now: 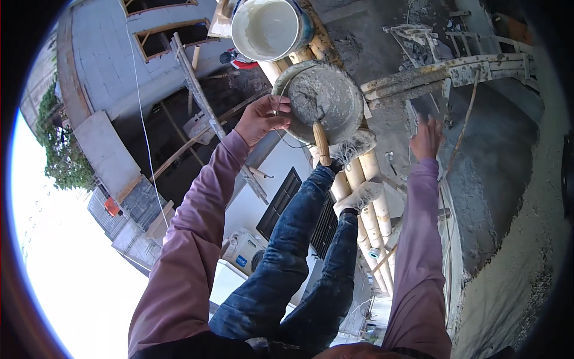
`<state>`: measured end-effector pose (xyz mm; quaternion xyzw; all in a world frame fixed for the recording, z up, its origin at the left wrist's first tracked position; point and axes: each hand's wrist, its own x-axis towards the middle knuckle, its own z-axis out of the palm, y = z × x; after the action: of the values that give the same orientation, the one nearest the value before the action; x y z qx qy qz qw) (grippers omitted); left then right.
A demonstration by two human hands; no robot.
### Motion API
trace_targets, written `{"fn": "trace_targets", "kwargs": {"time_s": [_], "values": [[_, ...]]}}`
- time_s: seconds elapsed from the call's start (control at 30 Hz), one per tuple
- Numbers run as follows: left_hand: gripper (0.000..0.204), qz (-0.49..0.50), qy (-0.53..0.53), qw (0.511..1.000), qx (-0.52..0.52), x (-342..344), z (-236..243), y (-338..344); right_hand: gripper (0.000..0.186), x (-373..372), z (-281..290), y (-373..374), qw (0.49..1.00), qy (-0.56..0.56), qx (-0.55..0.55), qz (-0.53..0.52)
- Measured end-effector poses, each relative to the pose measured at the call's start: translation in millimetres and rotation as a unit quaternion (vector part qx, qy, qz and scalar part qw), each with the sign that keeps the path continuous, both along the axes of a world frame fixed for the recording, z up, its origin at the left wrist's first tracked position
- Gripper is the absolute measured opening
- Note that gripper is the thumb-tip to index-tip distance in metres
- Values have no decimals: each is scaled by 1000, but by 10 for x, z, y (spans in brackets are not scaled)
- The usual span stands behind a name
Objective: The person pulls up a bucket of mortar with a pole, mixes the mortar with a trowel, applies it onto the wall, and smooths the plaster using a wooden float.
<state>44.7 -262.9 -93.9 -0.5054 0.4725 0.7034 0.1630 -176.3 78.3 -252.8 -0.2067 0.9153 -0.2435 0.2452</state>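
A round bucket (353, 119) of wet grey mortar (305, 99) stands near the top middle. My left hand (264, 119) is closed at its left rim, with fingers and thumb around the thin wire handle. A tool with a wooden handle (321, 143) leans out of the mortar over the near rim; its other end is sunk in the mix. Off to the right, my right hand (426, 139) is raised in front of the grey wall, its fingers bent. Beside those fingers shows a thin grey flat edge (411, 113), whose kind I cannot make out.
My shoes (360, 196) stand on pale bamboo poles (372, 224) high above a lower level. A white bucket (266, 29) sits beyond the mortar. Mortar-stained planks (418, 75) run to the right; a grey plastered wall (496, 173) rises there. A wooden pole (200, 96) stands at left.
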Motion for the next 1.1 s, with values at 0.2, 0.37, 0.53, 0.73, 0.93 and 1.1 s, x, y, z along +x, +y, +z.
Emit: {"fn": "trace_targets", "kwargs": {"time_s": [0.2,0.37,0.53,0.73,0.93,1.1], "values": [[40,-31,-3,996,-87,-63,146,-375,39,1397,-255,1333,950,-304,18,-75],[17,94,-39,919,-380,136,-465,-1388,33,1567,147,2142,871,-417,111,-235],[30,-153,-124,666,-719,42,-1325,-2719,32,1945,840,2384,817,-483,132,-286],[48,-254,-106,594,-756,-578,-1864,-3134,28,2386,1650,3310,646,-586,304,-383],[47,-225,-238,702,-632,-681,-1891,-3266,26,2632,2393,3674,599,-576,380,-405],[48,-334,-207,639,-661,-571,-1411,-3914,27,2523,2590,3664,654,-525,318,-443]]}}
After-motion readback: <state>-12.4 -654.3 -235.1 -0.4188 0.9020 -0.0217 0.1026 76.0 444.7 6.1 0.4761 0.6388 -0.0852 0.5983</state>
